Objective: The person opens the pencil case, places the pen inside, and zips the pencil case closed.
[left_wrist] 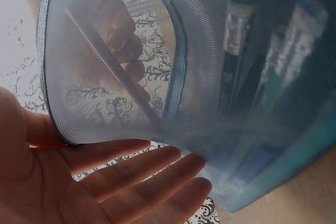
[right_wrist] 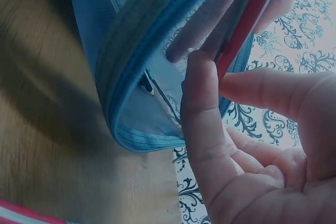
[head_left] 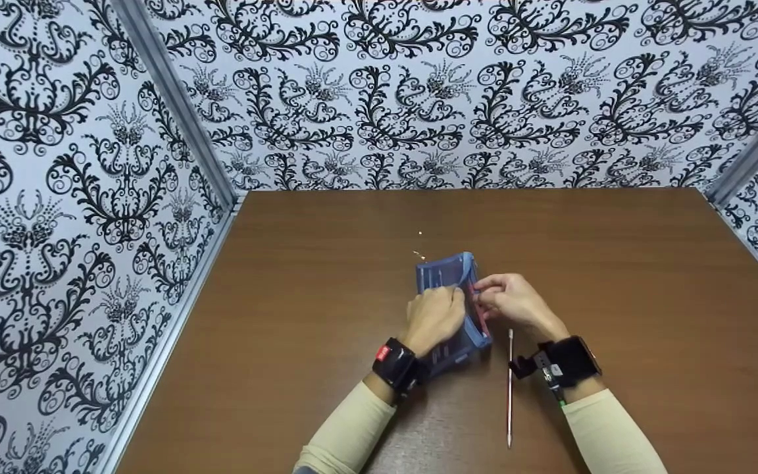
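Observation:
A blue mesh zipper pencil case (head_left: 441,273) lies on the table with its zipped mouth open toward the right. My left hand (head_left: 437,317) grips the case near its mouth; in the left wrist view its fingers (left_wrist: 142,190) reach along the mesh. At the mouth, my right hand (head_left: 514,303) pinches a red pencil (right_wrist: 249,22) between thumb and index finger. Part of that pencil shows as a dark line through the mesh. Several pencils (left_wrist: 233,51) with metal-banded ends are inside the case.
A thin red and silver stick (head_left: 510,388) lies on the brown table (head_left: 320,263), close to my right wrist. Small shiny specks (head_left: 420,255) show behind the case. Patterned walls (head_left: 418,99) stand at the back and sides.

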{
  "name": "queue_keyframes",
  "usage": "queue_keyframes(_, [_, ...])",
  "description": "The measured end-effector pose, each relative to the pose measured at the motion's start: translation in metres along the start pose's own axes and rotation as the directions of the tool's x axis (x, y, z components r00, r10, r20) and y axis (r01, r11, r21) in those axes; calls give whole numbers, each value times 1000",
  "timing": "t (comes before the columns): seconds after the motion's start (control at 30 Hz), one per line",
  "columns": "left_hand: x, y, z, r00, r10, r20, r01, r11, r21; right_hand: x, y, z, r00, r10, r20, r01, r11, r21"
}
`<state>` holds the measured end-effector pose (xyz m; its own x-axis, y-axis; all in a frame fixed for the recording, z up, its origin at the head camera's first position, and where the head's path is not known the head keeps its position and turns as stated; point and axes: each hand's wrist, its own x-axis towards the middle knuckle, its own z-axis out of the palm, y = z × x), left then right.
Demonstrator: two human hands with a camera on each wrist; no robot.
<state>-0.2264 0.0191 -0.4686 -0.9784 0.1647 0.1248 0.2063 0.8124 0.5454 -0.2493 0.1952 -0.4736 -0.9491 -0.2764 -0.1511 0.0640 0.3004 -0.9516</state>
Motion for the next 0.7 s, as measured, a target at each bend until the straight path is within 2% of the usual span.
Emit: queue_keyframes(0.7, [1, -1, 0, 1000, -9, -6, 9, 1000, -11, -1, -3, 0, 999, 39, 23, -40, 999, 28])
